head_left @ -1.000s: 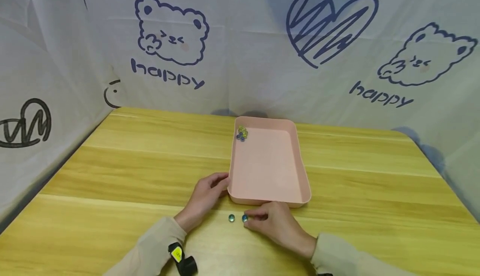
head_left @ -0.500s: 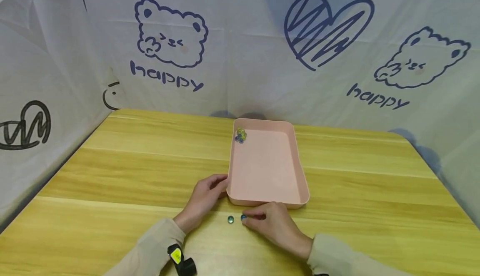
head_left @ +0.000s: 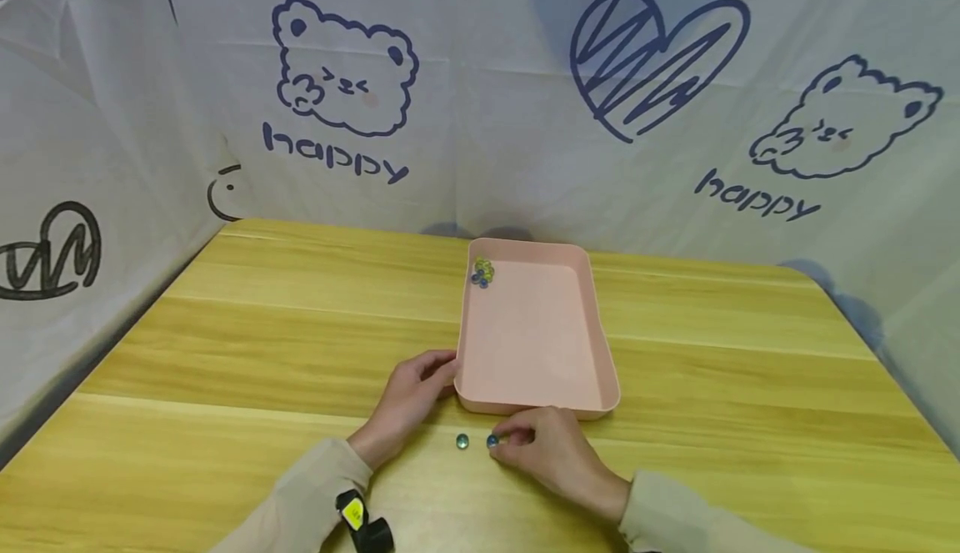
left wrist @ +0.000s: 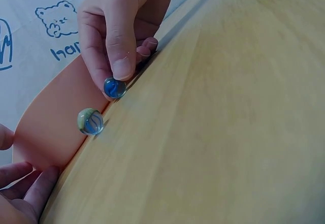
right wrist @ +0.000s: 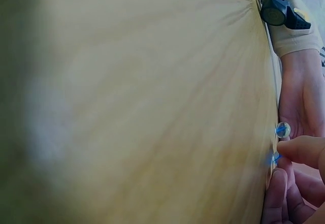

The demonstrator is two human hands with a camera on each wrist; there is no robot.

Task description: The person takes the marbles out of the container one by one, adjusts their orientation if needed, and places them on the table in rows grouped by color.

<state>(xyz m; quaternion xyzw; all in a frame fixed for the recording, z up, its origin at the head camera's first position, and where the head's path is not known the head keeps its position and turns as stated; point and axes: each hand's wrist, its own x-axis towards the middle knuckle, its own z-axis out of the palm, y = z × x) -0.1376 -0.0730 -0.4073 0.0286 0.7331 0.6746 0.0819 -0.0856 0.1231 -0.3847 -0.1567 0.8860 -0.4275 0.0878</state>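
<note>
My right hand (head_left: 558, 457) pinches a dark blue marble (left wrist: 115, 88) between thumb and index finger, low at the tabletop just before the tray's front wall. A clear marble with green and blue swirls (head_left: 462, 441) lies on the table a little to its left, between my two hands. My left hand (head_left: 411, 394) rests beside the pink tray (head_left: 536, 407), its fingertips touching the outer left wall near the front corner. In the right wrist view the blue marble is mostly hidden behind fingers, and the clear marble (right wrist: 283, 129) shows above it.
Several yellow and blue marbles (head_left: 483, 273) sit clustered in the tray's back left corner. The wood-grain table (head_left: 300, 303) reaches back to a white cloth (head_left: 495, 153) with drawn bears and a heart. A black wrist camera (head_left: 364, 521) sits on the left sleeve.
The right hand and its blue marble have shifted slightly to the right, widening the gap to the clear marble a little. The left hand and tray stay in place.
</note>
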